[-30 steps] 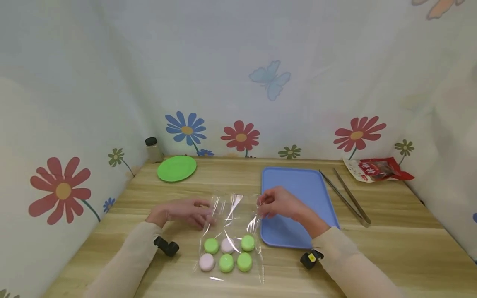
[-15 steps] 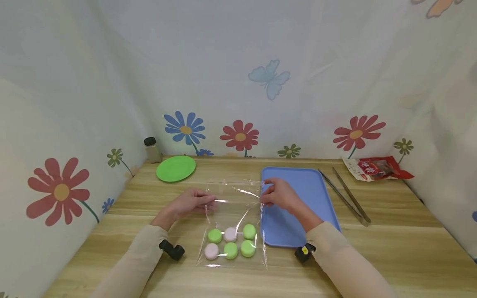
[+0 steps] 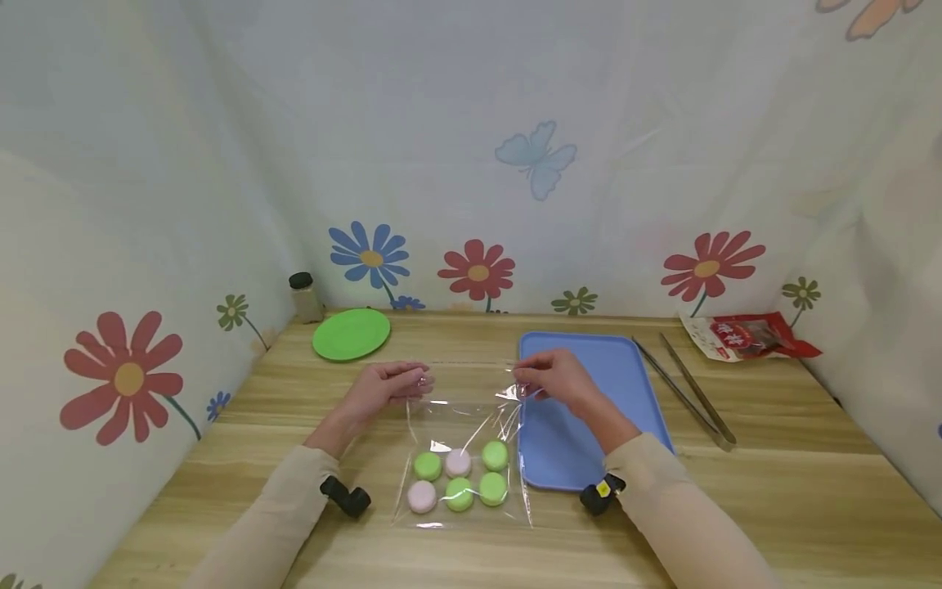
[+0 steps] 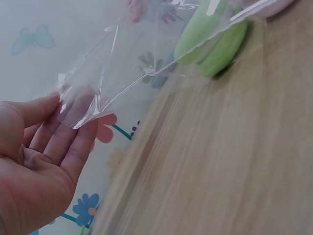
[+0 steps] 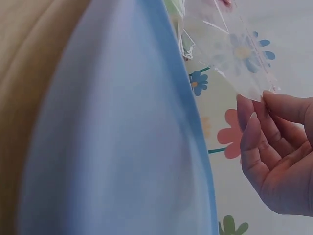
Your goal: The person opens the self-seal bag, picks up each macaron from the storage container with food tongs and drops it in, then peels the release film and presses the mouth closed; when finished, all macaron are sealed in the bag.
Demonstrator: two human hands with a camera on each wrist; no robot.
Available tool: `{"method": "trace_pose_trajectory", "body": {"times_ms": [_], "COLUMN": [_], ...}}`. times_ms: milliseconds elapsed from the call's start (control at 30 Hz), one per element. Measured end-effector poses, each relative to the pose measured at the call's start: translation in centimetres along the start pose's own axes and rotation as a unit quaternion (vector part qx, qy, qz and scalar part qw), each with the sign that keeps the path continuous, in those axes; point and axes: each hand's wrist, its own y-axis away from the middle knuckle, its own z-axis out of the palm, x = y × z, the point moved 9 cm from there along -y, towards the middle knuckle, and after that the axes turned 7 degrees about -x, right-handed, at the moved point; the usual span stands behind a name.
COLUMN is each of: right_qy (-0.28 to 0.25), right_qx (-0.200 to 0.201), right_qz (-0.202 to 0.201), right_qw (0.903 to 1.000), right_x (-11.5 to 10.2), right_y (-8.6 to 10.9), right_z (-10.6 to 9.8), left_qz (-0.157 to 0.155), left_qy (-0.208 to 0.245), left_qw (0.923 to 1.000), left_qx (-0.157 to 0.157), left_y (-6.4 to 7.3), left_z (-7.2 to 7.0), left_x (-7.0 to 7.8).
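A clear plastic bag (image 3: 456,421) lies on the wooden table with green macarons (image 3: 494,488) and pink macarons (image 3: 422,496) in its lower half, set in two rows. My left hand (image 3: 379,391) pinches the bag's upper left corner between thumb and fingers, as the left wrist view shows with the hand (image 4: 49,142) at the film's edge. The upper right corner is pinched by my right hand (image 3: 557,380); in the right wrist view that hand (image 5: 279,147) has thumb and forefinger on the film. The bag's top edge is raised and stretched between both hands.
A blue tray (image 3: 562,454) lies right of the bag, partly under my right hand. Metal tongs (image 3: 688,393) rest beside it. A red and white snack packet (image 3: 746,335) is at the back right; a green plate (image 3: 352,334) and a black-capped jar (image 3: 305,298) stand back left.
My left hand has moved up to the bag's upper left corner and taken hold of it. The bag has shifted away from me and its top now lies spread wider.
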Motion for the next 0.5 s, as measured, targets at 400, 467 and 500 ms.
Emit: {"method": "trace_pose_trajectory", "body": {"times_ms": [400,467,500], "right_qy": [0.018,0.016,0.016], "right_qx": [-0.01,-0.017,-0.021], "right_qz": [0.0,0.0,-0.001], "right_qw": [0.9998,0.9997,0.9997], "right_x": [-0.7,-0.6,-0.6], "right_y": [-0.3,-0.4,-0.4], "right_z": [-0.3,-0.2,-0.2], "left_qz": [-0.013,-0.022,-0.024], "left_qy": [0.018,0.021,0.018], "left_qw": [0.9992,0.9985,0.9982], "left_qx": [0.033,0.046,0.052], "left_y": [0.1,0.2,0.3], "left_z": [-0.2,-0.4,-0.5], "left_x": [-0.6,-1.0,-1.1]}}
